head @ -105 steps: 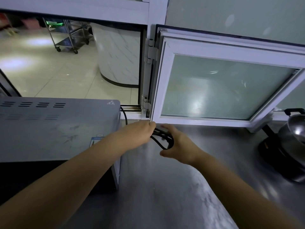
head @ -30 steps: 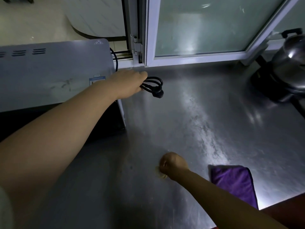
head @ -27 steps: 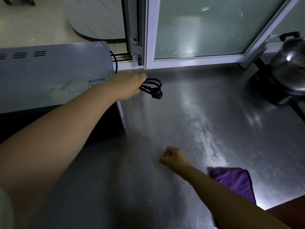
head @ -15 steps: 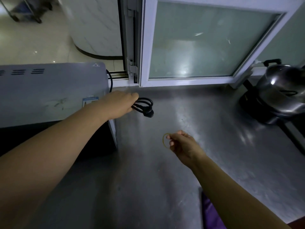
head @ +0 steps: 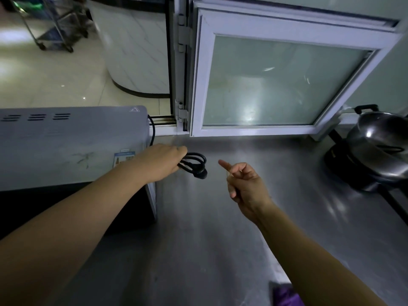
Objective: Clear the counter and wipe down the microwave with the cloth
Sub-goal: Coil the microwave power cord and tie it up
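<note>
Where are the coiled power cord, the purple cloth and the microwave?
coiled power cord [head: 195,163]: head view, on the looped black cable beside the left hand.
purple cloth [head: 284,297]: head view, on its visible corner at the bottom edge.
microwave [head: 66,146]: head view, on its grey top panel.

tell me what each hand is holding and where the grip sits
Left hand grips the coiled black power cord at the bundle's left end, plug hanging free. Right hand pinches a thin rubber band, barely visible.

counter [head: 220,250] middle open; microwave [head: 72,146] blocks left, what looks like a pot [head: 379,146] right.
</note>
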